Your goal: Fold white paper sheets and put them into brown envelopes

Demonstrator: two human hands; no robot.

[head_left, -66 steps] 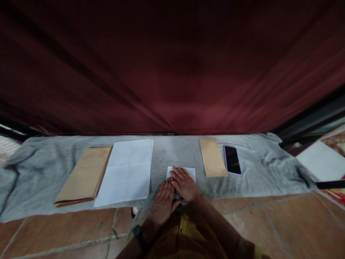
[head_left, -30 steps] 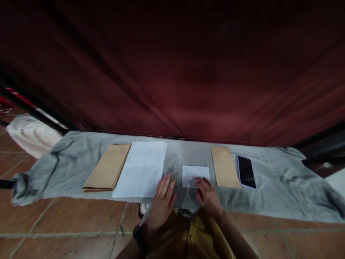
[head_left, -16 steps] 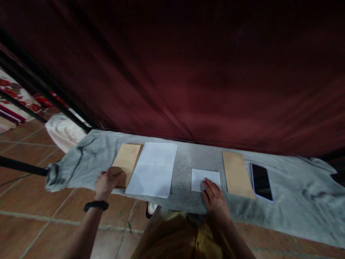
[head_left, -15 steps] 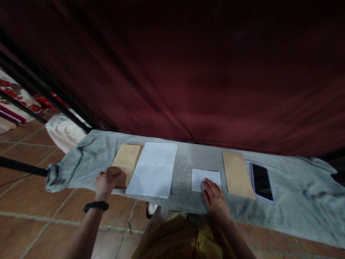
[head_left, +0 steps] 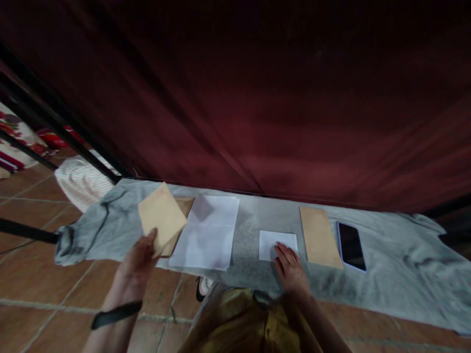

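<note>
My left hand [head_left: 142,255], with a dark band on its wrist, pinches a tan paper envelope [head_left: 162,213] by its lower end and holds it tilted in the air. Beneath it lies a stack of similar tan envelopes [head_left: 185,204], partly covered from view. Beside that stack rest creased white sheets of paper [head_left: 206,240], crossed by a shadow. My right hand [head_left: 290,264] lies flat, fingers stretched, on a small white folded paper [head_left: 270,244]. Another tan envelope [head_left: 320,238] lies flat just to the right of this paper.
A phone with a purple case [head_left: 351,246] lies right of the single envelope. Grey cloth [head_left: 397,264] covers the long narrow surface. A dark red curtain [head_left: 257,122] hangs behind it. Black bars [head_left: 29,230] and a striped cloth [head_left: 83,179] are at the left, above a tiled floor [head_left: 44,279].
My left hand has lifted one tan envelope off the stack and tilted it up. My right hand stays on the small white paper. The view has shifted slightly.
</note>
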